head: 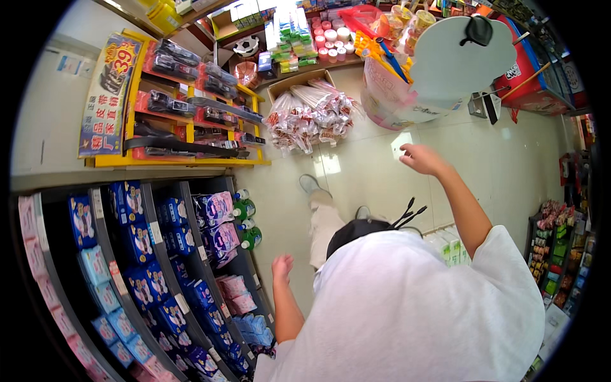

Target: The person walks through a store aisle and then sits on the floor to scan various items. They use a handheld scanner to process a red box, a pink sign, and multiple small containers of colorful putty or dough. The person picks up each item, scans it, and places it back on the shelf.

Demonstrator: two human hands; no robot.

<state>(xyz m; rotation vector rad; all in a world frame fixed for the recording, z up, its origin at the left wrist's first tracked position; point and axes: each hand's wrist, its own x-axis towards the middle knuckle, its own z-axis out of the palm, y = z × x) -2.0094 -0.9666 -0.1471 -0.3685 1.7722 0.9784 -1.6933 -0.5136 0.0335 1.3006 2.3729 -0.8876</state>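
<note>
My right hand (420,158) hangs over the tiled floor with its fingers partly spread and nothing visible in it. It is nearest to a printed pink-and-white tub (398,112); blue and orange long-handled items (394,59) stick out of the tub. My left hand (282,268) is raised beside the shelving, apart from it, with fingers bent and blurred; whether it is closed is unclear. Close to it are pink packs (234,289) on a shelf and green-labelled bottles (250,237). In front, an open cardboard carton (298,81) holds plastic-wrapped bundles (310,114).
On the left, grey shelves (157,234) carry blue and pink packs. Beyond them, a yellow rack (191,161) displays black belts (179,145). A soccer ball (246,46) and a basketball (247,74) sit near the back. White-and-green packs (448,243) stand at my right side.
</note>
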